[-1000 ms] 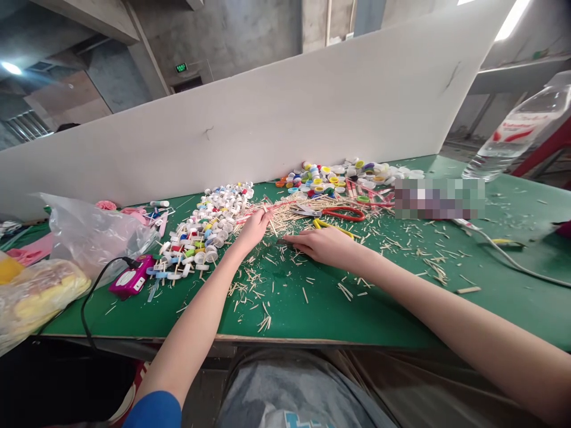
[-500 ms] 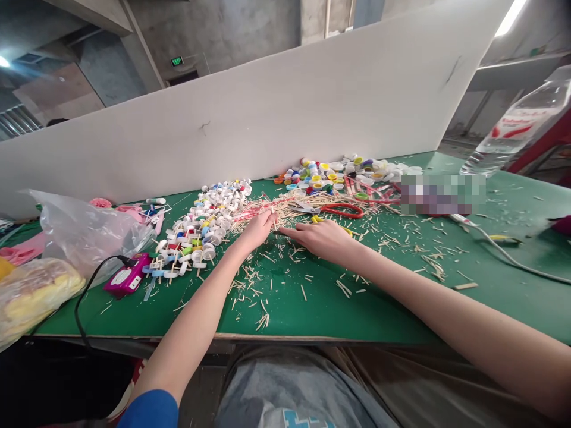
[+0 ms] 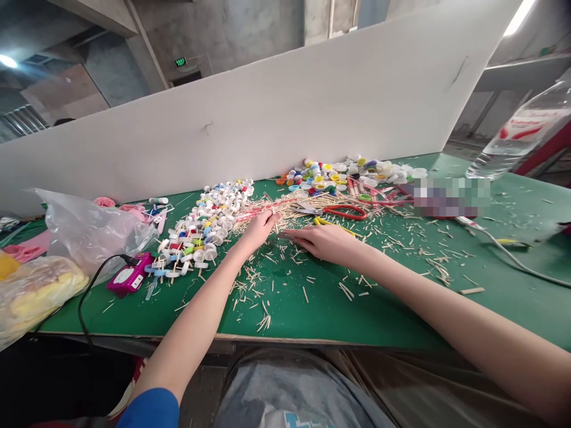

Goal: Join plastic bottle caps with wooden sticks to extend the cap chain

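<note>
My left hand pinches a thin wooden stick at the edge of a loose pile of sticks. My right hand lies palm down on the green table over yellow-handled cutters. Their grey tip shows past my fingertips, close to the stick. White bottle caps fitted with sticks lie just left of my left hand.
Red-handled scissors and coloured caps lie behind my hands, before a white board. A pink device with a black cable and plastic bags are at left. A water bottle and white cable are at right. Stick offcuts litter the table.
My left hand has drawn back slightly from the stick pile with a stick. My right hand has shifted a little to the left, so the two hands now almost meet.
</note>
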Demonstrator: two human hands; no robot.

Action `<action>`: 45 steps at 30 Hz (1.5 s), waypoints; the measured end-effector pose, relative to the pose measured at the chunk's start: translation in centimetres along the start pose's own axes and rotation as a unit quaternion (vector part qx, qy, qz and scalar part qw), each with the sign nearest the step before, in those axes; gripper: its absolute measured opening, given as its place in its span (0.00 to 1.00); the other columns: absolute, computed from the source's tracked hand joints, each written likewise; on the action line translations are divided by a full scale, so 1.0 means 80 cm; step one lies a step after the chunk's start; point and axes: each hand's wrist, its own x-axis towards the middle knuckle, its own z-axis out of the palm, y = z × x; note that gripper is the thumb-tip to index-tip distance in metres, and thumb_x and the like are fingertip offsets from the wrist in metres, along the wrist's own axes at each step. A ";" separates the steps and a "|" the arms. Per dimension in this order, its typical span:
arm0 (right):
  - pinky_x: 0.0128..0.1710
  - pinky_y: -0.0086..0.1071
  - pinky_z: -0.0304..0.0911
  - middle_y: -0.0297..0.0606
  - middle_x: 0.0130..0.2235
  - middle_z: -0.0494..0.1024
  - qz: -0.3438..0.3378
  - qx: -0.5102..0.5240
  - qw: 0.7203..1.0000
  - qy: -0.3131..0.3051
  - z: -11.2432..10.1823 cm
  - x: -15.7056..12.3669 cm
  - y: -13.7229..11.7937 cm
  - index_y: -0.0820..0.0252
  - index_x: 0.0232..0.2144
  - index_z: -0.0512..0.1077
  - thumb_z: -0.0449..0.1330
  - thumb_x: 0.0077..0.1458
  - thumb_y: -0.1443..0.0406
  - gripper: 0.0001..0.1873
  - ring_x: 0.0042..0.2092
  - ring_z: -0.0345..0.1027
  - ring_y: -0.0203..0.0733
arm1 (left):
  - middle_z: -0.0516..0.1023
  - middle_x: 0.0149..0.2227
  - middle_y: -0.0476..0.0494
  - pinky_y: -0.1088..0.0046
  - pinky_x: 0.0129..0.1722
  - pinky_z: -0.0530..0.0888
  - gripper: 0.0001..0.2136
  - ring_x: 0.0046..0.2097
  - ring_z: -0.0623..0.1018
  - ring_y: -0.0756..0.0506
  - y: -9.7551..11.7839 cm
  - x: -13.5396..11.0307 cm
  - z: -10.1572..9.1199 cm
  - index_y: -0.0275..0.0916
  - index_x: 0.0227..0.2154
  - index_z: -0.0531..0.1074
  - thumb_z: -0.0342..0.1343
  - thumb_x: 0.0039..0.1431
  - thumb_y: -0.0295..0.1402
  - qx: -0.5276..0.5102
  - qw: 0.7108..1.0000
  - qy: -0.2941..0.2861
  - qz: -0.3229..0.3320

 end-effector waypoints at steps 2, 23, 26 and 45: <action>0.22 0.27 0.44 0.36 0.39 0.79 0.012 -0.011 1.000 0.000 0.000 0.000 -0.001 0.45 0.62 0.57 0.43 0.65 0.61 0.24 0.29 0.68 0.34 | 0.62 0.22 0.52 0.74 0.28 0.59 0.16 0.27 0.63 0.50 -0.001 0.001 0.001 0.39 0.22 0.58 0.45 0.62 0.43 -0.002 1.000 0.005 0.008; 0.21 0.29 0.43 0.40 0.37 0.77 0.016 -0.086 0.996 -0.015 -0.001 -0.002 -0.008 0.50 0.64 0.53 0.44 0.64 0.65 0.26 0.26 0.66 0.35 | 0.64 0.22 0.51 0.73 0.28 0.61 0.18 0.26 0.65 0.50 -0.004 0.002 0.002 0.40 0.21 0.59 0.45 0.62 0.45 -0.009 1.000 0.011 0.001; 0.22 0.29 0.43 0.41 0.37 0.77 0.012 -0.117 0.993 -0.032 -0.001 0.001 -0.013 0.51 0.65 0.50 0.45 0.63 0.68 0.29 0.26 0.66 0.35 | 0.66 0.22 0.50 0.73 0.29 0.62 0.18 0.27 0.67 0.50 -0.005 0.003 0.001 0.39 0.21 0.60 0.45 0.62 0.46 -0.013 1.000 0.014 0.001; 0.42 0.37 0.61 0.42 0.46 0.75 0.047 0.077 0.996 0.021 -0.028 -0.017 0.009 0.49 0.49 0.73 0.47 0.62 0.58 0.19 0.47 0.66 0.47 | 0.70 0.25 0.47 0.72 0.31 0.67 0.20 0.30 0.70 0.48 0.017 0.000 0.008 0.39 0.25 0.66 0.44 0.59 0.51 -0.166 0.982 0.067 -0.053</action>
